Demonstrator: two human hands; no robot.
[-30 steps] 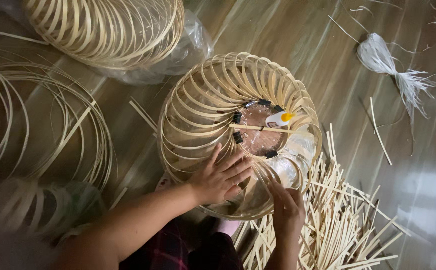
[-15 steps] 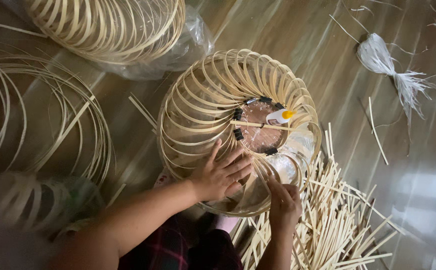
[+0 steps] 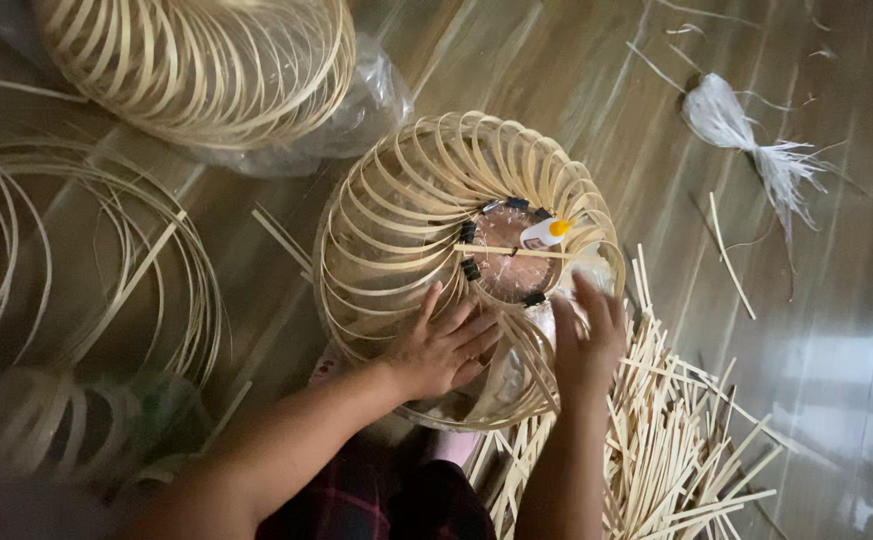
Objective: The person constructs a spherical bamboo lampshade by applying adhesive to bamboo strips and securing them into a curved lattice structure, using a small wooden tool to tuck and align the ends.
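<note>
From the head camera, I look straight down on a domed bamboo-strip frame (image 3: 437, 230) resting on a wooden floor (image 3: 517, 60), just in front of the person's lap. The left hand (image 3: 444, 345) lies flat on the near side of the frame, fingers spread and loose across the curved strips, gripping nothing. The right hand (image 3: 589, 345) presses against the frame's right edge, fingers extended upward along the strips; whether it pinches a single strip I cannot tell, as the view there is soft. At the top of the dome, small black clips (image 3: 471, 268) ring a round central opening, and a small white glue bottle with an orange cap (image 3: 542, 233) lies beside a loose strip laid across it. A heap of cut bamboo sticks (image 3: 687, 440) spreads just right of the frame, under the right forearm. A second woven frame (image 3: 197, 60) sits at top left on clear plastic wrap (image 3: 377, 100). Loose bamboo hoops (image 3: 77, 260) lie at left, and a white fibre tuft (image 3: 732, 125) lies well apart at upper right.
</note>
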